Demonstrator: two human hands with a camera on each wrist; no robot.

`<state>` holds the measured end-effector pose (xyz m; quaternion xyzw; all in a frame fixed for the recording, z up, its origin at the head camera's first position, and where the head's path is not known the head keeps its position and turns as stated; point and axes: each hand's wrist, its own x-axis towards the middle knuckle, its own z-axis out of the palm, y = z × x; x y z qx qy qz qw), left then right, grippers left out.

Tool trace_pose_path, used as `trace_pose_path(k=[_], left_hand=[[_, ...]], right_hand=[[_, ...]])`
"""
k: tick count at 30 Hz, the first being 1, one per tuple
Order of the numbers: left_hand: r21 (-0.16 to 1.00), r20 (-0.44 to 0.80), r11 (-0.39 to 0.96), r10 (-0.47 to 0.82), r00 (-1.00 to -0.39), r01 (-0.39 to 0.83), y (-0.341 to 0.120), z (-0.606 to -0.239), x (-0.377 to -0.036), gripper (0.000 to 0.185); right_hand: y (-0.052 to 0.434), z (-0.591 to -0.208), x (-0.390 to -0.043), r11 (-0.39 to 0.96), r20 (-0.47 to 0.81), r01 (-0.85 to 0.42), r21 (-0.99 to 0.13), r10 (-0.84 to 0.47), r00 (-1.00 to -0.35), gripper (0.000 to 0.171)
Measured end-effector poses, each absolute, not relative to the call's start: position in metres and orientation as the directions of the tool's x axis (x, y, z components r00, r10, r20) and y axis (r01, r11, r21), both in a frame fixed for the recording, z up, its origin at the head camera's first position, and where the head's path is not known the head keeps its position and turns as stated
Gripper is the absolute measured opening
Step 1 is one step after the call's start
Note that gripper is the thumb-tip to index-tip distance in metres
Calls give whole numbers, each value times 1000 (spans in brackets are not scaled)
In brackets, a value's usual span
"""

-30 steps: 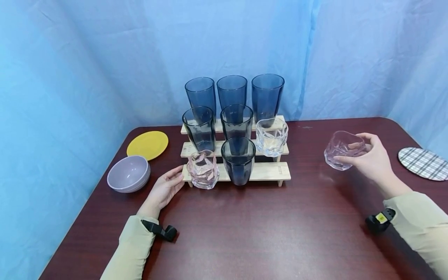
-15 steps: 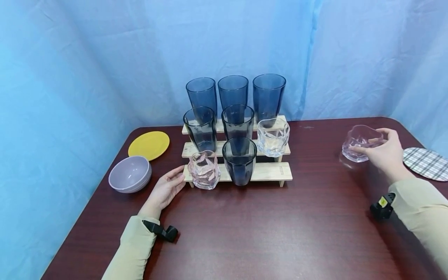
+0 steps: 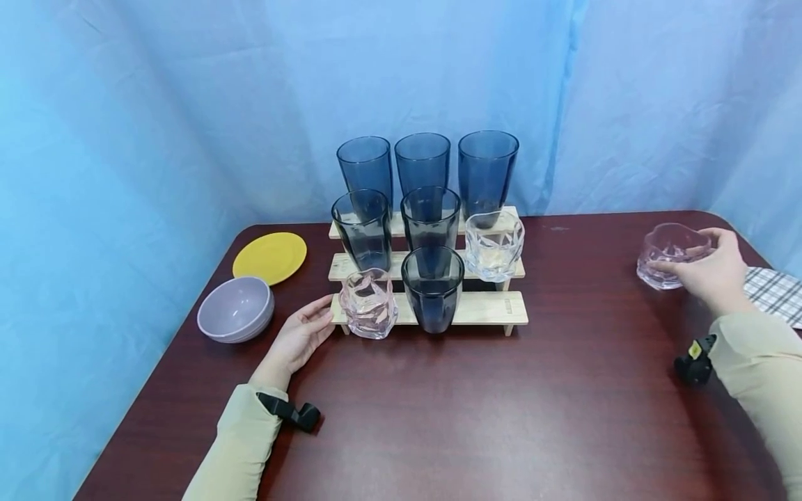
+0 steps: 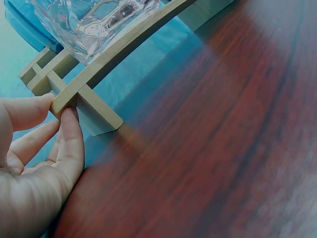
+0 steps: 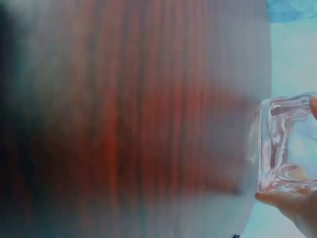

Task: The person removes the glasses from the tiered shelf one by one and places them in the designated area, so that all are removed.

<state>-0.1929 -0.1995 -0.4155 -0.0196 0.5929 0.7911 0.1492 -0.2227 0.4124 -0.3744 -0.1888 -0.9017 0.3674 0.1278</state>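
Observation:
A three-step wooden rack (image 3: 489, 307) stands mid-table with several dark blue tumblers (image 3: 423, 167), a clear faceted glass (image 3: 494, 245) on the middle step and a pink faceted glass (image 3: 370, 303) on the lowest. My left hand (image 3: 301, 337) touches the rack's lower left end (image 4: 67, 96) with straight fingers (image 4: 69, 144). My right hand (image 3: 714, 268) grips a second pink faceted glass (image 3: 670, 254) at the table's far right, just above or on the tabletop; the same glass (image 5: 290, 144) shows in the right wrist view.
A yellow plate (image 3: 270, 257) and a lilac bowl (image 3: 236, 309) lie left of the rack. A plaid coaster (image 3: 777, 293) sits at the right edge, partly behind my right hand. Dark red tabletop (image 3: 476, 417) spreads in front. Blue curtain behind.
My right hand has carried the pink faceted glass rightward and away from the rack, toward the plaid coaster. The left hand has stayed on the rack's end.

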Motion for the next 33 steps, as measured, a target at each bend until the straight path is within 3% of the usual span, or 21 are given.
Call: trace_pose_path(k=[8, 17, 33], left_hand=[[932, -210, -252, 207, -956, -260, -199, -415, -194, 55], [927, -223, -259, 204, -953, -272, -199, -414, -193, 56], [928, -207, -268, 206, -956, -258, -199, -413, -192, 56]], right_hand=[[421, -373, -222, 603, 44, 233, -763, 408, -912, 93], [427, -375, -223, 632, 37, 250, -734, 405, -913, 101], [429, -376, -220, 682, 60, 222, -696, 364, -930, 99]])
